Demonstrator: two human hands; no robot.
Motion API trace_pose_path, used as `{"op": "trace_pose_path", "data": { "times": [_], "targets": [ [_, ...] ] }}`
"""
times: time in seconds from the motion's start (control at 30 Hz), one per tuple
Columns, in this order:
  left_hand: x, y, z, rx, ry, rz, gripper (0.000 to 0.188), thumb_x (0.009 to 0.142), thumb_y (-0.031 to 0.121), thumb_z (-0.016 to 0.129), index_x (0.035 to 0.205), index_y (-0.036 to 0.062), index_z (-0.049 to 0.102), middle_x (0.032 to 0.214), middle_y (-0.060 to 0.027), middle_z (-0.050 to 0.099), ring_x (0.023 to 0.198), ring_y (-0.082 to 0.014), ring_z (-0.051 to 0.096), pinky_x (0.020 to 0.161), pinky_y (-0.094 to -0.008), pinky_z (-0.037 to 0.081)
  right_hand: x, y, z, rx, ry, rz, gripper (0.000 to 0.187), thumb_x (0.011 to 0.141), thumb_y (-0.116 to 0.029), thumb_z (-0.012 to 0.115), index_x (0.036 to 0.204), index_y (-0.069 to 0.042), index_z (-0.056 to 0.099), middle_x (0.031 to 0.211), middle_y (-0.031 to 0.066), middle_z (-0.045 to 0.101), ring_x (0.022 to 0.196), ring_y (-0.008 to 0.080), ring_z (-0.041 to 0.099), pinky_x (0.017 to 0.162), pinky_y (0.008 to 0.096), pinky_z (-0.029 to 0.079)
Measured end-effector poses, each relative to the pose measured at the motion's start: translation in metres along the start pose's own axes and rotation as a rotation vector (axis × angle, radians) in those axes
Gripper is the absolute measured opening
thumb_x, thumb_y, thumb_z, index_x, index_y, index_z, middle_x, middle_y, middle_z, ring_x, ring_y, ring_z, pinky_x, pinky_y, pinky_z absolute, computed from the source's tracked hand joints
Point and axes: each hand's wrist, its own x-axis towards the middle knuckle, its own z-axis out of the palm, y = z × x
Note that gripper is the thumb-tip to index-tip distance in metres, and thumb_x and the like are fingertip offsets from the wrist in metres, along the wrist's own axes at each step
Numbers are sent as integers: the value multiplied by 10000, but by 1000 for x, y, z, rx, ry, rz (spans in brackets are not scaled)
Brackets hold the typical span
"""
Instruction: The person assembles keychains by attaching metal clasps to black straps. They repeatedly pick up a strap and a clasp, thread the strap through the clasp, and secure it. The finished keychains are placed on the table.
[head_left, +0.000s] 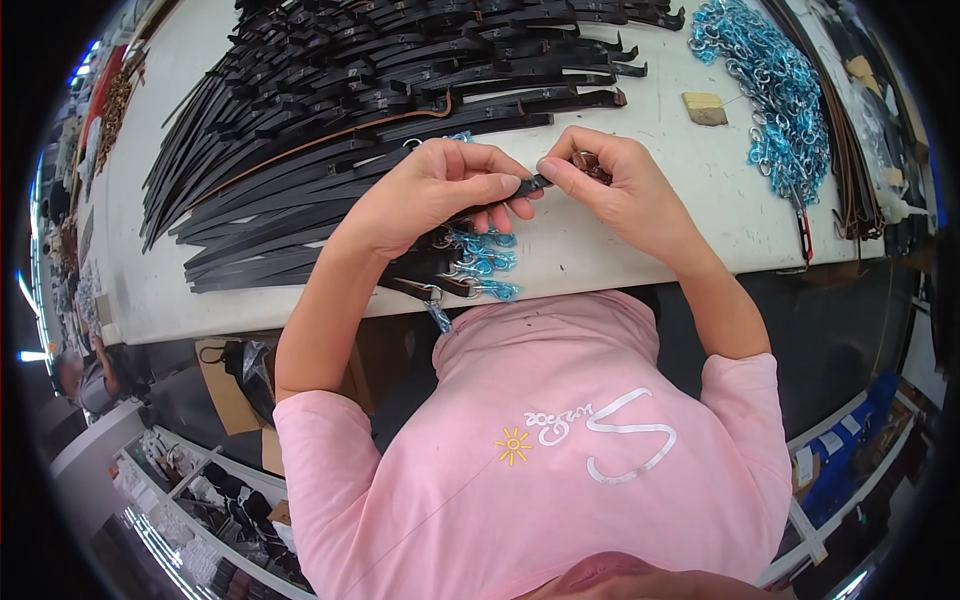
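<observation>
Over the near edge of the table, both my hands meet on a black strap (531,186). My left hand (430,195) is closed, its thumb and forefinger pinching the strap just short of its end. At that end my right hand (625,195) pinches with thumb and forefinger. A small dark brown bundle (591,166) is tucked in the curled fingers of the right hand; I cannot make out its pieces. Below my left hand lie strap ends fitted with metal rings and clasps in blue plastic wrap (485,262).
Many black straps (350,85) cover the table's far and left parts. A heap of blue-wrapped metal clasps (775,95) lies at the right, beside brown straps (850,165). A tan block (705,108) and a red-handled tool (803,235) are nearby. Cardboard (235,385) stands below the table.
</observation>
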Motion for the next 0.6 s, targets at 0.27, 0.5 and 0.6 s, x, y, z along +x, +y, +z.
{"op": "trace_pose_path", "data": {
  "times": [0.27,0.5,0.6],
  "targets": [
    [4,-6,0,-21,29,14,152,950,151,642,960,12,702,839,-61,724,651,-57,615,573,-191,456,1,-5,3,50,5,16,204,966,-192,643,929,8,653,692,8,566,632,66,453,584,255,386],
    [7,-15,5,55,93,68,160,939,189,671,898,35,686,810,-51,712,590,-34,562,507,-177,401,1,0,10,42,23,-3,208,970,-190,634,919,12,645,700,2,565,639,65,449,587,255,385],
    [6,-14,6,54,99,71,165,946,191,664,921,29,689,818,-55,713,584,-34,547,505,-181,392,2,3,10,36,42,-18,214,972,-198,631,916,8,644,698,-5,557,644,60,444,589,251,378]
  ]
}}
